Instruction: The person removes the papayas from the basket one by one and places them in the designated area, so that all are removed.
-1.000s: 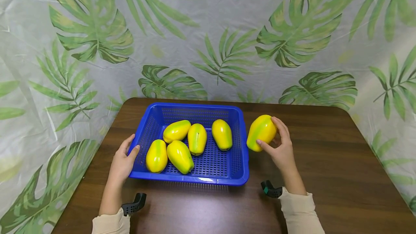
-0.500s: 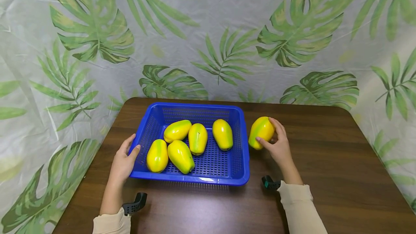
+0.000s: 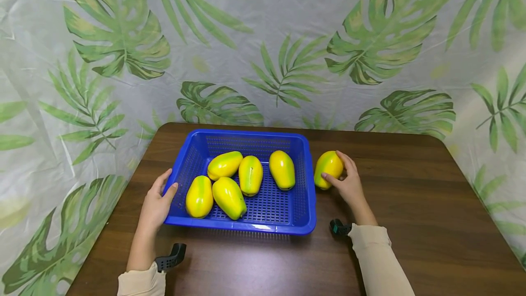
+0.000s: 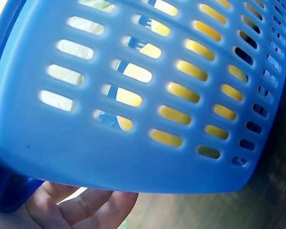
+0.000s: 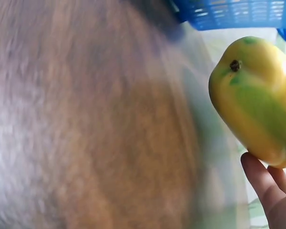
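A blue perforated basket (image 3: 240, 226) on the table holds several yellow-green fruits, one of them (image 3: 281, 170) apart near its right side. The left hand (image 3: 155, 207) grips the basket's left rim; in the left wrist view curled fingers (image 4: 97, 207) show beneath the basket wall (image 4: 100, 157). Just right of the basket, the right hand (image 3: 347, 182) holds another yellow-green fruit (image 3: 328, 168) between thumb and fingers. In the right wrist view this fruit (image 5: 252, 100) shows its dark stem end, with fingertips (image 5: 260, 174) against its lower side.
The brown wooden table (image 3: 427, 204) extends to the right and in front of the basket. Behind it hangs a leaf-patterned sheet (image 3: 287, 22). A black wrist mount (image 3: 170, 258) sits at the left wrist and another (image 3: 340, 228) at the right wrist.
The right hand and its fruit have moved slightly left and lower toward the table beside the basket. The left hand keeps its hold on the rim.
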Demonstrator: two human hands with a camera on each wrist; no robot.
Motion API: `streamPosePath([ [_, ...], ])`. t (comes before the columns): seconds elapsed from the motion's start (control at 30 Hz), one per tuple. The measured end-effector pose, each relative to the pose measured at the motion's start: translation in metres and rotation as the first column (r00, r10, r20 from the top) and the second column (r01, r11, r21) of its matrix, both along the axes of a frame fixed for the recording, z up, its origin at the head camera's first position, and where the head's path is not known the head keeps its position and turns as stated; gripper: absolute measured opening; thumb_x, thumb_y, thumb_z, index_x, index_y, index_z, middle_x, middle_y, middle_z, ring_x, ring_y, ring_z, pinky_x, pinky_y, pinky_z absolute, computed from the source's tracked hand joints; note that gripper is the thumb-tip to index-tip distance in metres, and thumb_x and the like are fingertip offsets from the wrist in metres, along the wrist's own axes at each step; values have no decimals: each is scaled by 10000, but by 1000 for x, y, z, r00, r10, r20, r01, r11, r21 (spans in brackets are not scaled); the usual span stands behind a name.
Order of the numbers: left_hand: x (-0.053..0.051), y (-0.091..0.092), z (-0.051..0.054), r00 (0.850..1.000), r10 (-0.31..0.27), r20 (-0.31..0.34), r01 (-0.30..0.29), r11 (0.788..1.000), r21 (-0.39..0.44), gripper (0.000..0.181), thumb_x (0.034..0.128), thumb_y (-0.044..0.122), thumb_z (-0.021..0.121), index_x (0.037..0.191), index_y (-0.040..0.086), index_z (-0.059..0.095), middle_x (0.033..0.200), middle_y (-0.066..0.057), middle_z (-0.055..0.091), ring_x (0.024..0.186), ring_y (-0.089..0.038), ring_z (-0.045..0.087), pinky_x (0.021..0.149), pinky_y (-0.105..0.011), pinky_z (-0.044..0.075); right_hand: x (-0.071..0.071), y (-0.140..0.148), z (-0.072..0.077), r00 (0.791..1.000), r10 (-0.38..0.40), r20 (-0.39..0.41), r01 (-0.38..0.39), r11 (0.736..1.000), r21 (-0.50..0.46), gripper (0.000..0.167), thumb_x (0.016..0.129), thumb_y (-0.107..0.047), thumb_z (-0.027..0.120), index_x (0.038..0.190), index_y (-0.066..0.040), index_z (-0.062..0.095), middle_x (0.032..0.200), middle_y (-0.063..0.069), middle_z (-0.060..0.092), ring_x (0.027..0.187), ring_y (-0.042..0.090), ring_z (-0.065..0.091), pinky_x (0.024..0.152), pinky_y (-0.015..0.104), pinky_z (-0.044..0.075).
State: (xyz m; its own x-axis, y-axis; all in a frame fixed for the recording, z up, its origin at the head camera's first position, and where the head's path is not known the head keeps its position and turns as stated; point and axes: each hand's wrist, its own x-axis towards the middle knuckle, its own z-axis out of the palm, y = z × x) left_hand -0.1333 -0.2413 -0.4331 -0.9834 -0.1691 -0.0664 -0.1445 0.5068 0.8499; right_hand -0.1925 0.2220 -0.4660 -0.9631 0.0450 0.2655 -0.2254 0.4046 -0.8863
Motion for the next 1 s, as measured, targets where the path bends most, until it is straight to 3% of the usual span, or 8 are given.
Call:
streamPosePath([
  [0.17, 0, 0, 0, 1000, -2, 5, 2, 1000, 1, 528, 955, 328, 409, 1427, 147, 257, 1364, -210, 356, 1165, -368, 413, 934, -528, 297, -12, 11, -25, 999, -14, 36, 12, 999, 47, 743, 766, -149, 720, 1386, -67, 319, 1383, 179, 260, 1071, 315, 378, 752, 367, 408],
  [0.3, 0, 0, 0, 1000, -3, 9, 3, 1000, 5, 529, 955, 331, 409, 1428, 151, 256, 1363, -209, 359, 1166, -366, 413, 933, -529, 297, -17, 15, -37, 998, -12, 67, 9, 999, 37, 753, 785, -195, 704, 1402, -80, 289, 1400, 179, 230, 1133, 328, 348, 808, 450, 399],
  [0.63, 0, 0, 1, 1000, -2, 4, 2, 1000, 6, 531, 953, 338, 410, 1427, 153, 258, 1368, -202, 355, 1163, -367, 417, 931, -529, 301, -19, 18, -39, 997, 10, 77, -12, 999, 35, 758, 798, -225, 690, 1414, -96, 267, 1417, 175, 206, 1225, 358, 259, 943, 562, 236],
  [1.0, 0, 1, 2, 1000, 3, -5, -3, 1000, 9, 528, 952, 336, 414, 1425, 152, 267, 1343, -219, 383, 1131, -369, 442, 914, -524, 318, -21, 18, -39, 997, -14, 79, 10, 999, 49, 750, 802, -252, 683, 1414, -119, 271, 1431, 153, 194, 1241, 375, 246, 944, 562, 243],
])
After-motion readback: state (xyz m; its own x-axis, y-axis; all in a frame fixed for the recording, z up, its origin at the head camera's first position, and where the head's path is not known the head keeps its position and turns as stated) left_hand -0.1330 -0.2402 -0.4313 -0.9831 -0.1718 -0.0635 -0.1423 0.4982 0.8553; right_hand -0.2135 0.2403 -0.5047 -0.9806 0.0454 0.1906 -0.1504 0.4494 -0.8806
